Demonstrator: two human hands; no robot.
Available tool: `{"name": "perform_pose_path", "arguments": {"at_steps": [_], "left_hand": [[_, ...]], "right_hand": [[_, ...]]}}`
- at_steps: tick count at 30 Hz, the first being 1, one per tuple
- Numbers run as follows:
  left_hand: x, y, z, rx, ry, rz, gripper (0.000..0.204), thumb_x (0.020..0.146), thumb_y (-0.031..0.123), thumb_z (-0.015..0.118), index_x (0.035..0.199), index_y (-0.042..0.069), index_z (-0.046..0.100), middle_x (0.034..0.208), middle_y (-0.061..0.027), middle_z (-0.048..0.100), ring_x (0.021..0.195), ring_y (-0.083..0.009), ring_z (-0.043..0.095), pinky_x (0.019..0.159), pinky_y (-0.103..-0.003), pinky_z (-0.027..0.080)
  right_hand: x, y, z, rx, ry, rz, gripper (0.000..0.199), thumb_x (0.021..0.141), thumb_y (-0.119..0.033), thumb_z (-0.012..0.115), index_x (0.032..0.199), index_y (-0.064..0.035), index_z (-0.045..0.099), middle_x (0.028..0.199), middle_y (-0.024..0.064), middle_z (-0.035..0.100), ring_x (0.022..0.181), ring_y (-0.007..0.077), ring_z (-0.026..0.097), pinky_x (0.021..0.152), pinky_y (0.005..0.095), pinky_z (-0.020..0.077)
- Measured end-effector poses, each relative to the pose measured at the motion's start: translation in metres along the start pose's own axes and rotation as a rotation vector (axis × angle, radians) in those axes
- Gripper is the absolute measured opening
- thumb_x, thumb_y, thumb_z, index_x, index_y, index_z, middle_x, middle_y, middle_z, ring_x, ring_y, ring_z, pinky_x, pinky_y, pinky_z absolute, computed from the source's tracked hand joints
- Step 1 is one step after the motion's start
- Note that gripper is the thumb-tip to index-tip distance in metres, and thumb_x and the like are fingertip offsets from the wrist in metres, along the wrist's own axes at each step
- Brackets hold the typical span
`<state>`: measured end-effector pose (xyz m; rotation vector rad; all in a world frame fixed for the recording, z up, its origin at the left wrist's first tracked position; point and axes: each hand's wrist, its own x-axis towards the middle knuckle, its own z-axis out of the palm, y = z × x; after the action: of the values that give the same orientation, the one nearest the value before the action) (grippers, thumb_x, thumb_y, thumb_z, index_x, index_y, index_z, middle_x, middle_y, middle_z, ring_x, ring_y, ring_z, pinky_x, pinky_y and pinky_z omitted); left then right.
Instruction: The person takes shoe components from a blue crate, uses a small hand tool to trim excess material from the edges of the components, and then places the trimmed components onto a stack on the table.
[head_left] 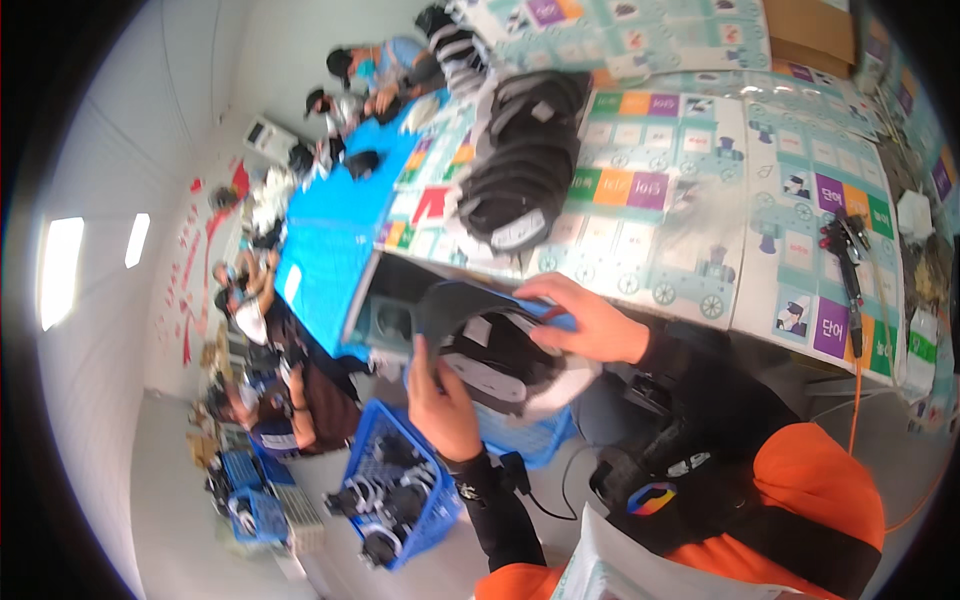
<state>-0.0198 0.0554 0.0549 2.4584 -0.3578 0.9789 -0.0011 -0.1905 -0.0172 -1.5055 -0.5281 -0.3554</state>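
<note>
A black cap [497,338] is held between my two hands in front of the table edge, its hollow inside facing up toward me. My left hand [447,410] grips its left side, the fingers along the brim edge and the thumb near the pale inner band. On the far right side, my right hand [592,322] pinches the rim, with its fingertips partly hidden. Just beyond, a nested stack of black caps [515,190] lies on the printed table cover [625,235].
A blue basket [437,530] with several black-and-white caps stands on the floor at left. A black hand tool [848,270] with an orange cord lies on the table's right. Several people sit along a blue table [325,260] at far left. A cardboard box [812,30] is at the back.
</note>
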Motion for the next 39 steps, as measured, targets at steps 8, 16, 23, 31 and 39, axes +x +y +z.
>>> {"name": "perform_pose_path", "arguments": {"at_steps": [8, 16, 23, 31, 39], "left_hand": [[-0.151, -0.051, 0.065, -0.234, -0.537, -0.388, 0.035, 0.096, 0.016, 0.072, 0.129, 0.003, 0.075, 0.11, -0.0238, 0.075, 0.092, -0.0363, 0.074, 0.079, -0.038, 0.057], [-0.227, -0.086, 0.105, -0.53, -0.543, -0.604, 0.032, 0.108, 0.021, 0.065, 0.121, -0.006, 0.073, 0.119, -0.0151, 0.075, 0.112, -0.0232, 0.068, 0.101, -0.033, 0.049], [-0.235, -0.085, 0.113, -0.781, -0.418, -0.818, 0.032, 0.111, 0.019, 0.061, 0.107, -0.011, 0.072, 0.119, -0.0101, 0.066, 0.103, -0.0162, 0.059, 0.091, -0.028, 0.046], [-0.163, -0.047, 0.068, -1.494, -0.61, -1.276, 0.025, 0.113, 0.018, 0.056, 0.117, -0.002, 0.071, 0.107, -0.0073, 0.077, 0.096, -0.0153, 0.073, 0.085, -0.029, 0.057], [-0.127, -0.02, 0.05, -1.41, -0.664, -1.03, 0.023, 0.113, 0.014, 0.055, 0.124, -0.003, 0.066, 0.117, -0.0092, 0.073, 0.105, -0.0145, 0.07, 0.095, -0.029, 0.054]], "right_hand": [[-0.103, 0.099, 0.018, -0.168, -0.205, 0.379, 0.032, 0.094, -0.027, 0.081, 0.116, -0.0054, 0.079, 0.103, 0.0119, 0.075, 0.094, 0.0281, 0.072, 0.085, 0.0364, 0.0572], [-0.143, 0.135, 0.027, -0.247, -0.088, 0.47, 0.018, 0.095, -0.019, 0.079, 0.104, -0.0036, 0.082, 0.096, 0.0105, 0.076, 0.087, 0.0241, 0.073, 0.078, 0.0341, 0.056], [-0.126, 0.118, 0.024, -0.272, -0.064, 0.593, 0.018, 0.093, -0.021, 0.076, 0.092, -0.0036, 0.078, 0.085, 0.0163, 0.075, 0.079, 0.0303, 0.073, 0.075, 0.0396, 0.0562], [-0.111, 0.104, 0.0, 0.768, -0.142, 1.037, 0.017, 0.107, -0.015, 0.065, 0.1, -0.0034, 0.075, 0.086, -0.0047, 0.07, 0.077, 0.0075, 0.064, 0.074, 0.0259, 0.0524], [-0.09, -0.012, 0.014, -0.501, -0.293, 0.008, 0.051, 0.089, -0.015, 0.077, 0.138, -0.0122, 0.063, 0.139, 0.0162, 0.062, 0.13, 0.0382, 0.061, 0.104, 0.0442, 0.0541]]}}
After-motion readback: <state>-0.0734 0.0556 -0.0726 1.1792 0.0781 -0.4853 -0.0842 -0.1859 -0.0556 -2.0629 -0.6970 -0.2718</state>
